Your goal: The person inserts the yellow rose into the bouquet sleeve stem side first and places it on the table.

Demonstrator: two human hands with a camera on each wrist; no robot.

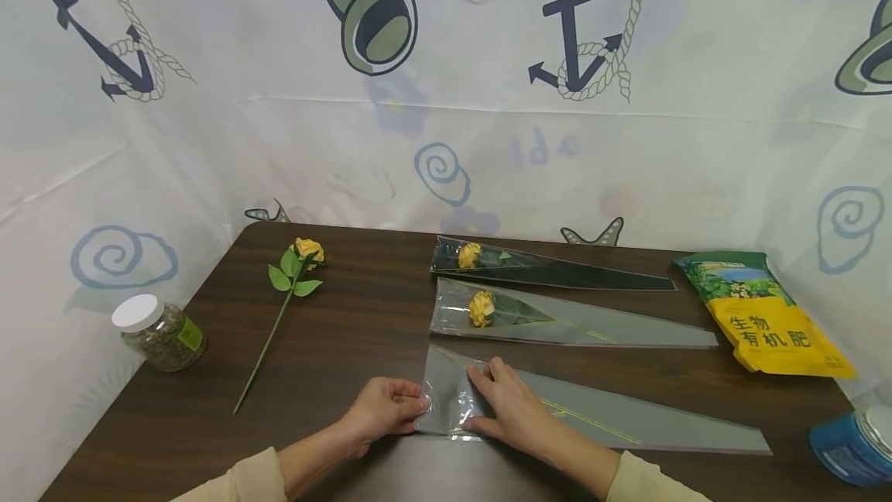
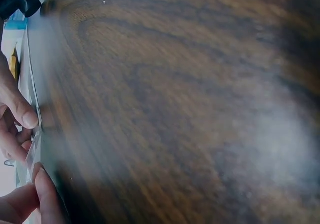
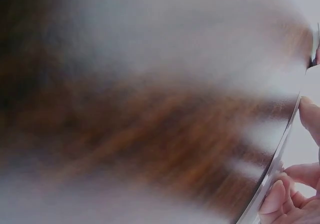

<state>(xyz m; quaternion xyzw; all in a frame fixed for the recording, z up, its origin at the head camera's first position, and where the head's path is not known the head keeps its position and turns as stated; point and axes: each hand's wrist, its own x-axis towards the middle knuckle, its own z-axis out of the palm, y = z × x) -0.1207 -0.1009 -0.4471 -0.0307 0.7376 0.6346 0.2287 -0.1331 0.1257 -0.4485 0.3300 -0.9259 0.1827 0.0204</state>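
Note:
A tapered grey flower sleeve [image 1: 669,413] with a clear front and yellow line markings lies at the front of the dark wooden table. At its wide left end, my left hand [image 1: 383,413] pinches the edge between thumb and fingers. My right hand [image 1: 512,409] rests on the clear film just inside that end, thumb and fingers spread apart. Behind it, a second grey sleeve [image 1: 648,334] holds a yellow rose [image 1: 481,308]. Farther back lies a black sleeve [image 1: 606,276] with another yellow rose [image 1: 470,256] inside. A loose yellow rose [image 1: 309,250] with green leaves lies left of the sleeves.
On the left stands a white-lidded jar [image 1: 163,335] of dried greenish bits. A yellow and green bag [image 1: 770,324] lies at the right, with a blue can [image 1: 850,448] in front of it. Patterned cloth [image 1: 488,177] hangs behind the table [image 1: 362,316].

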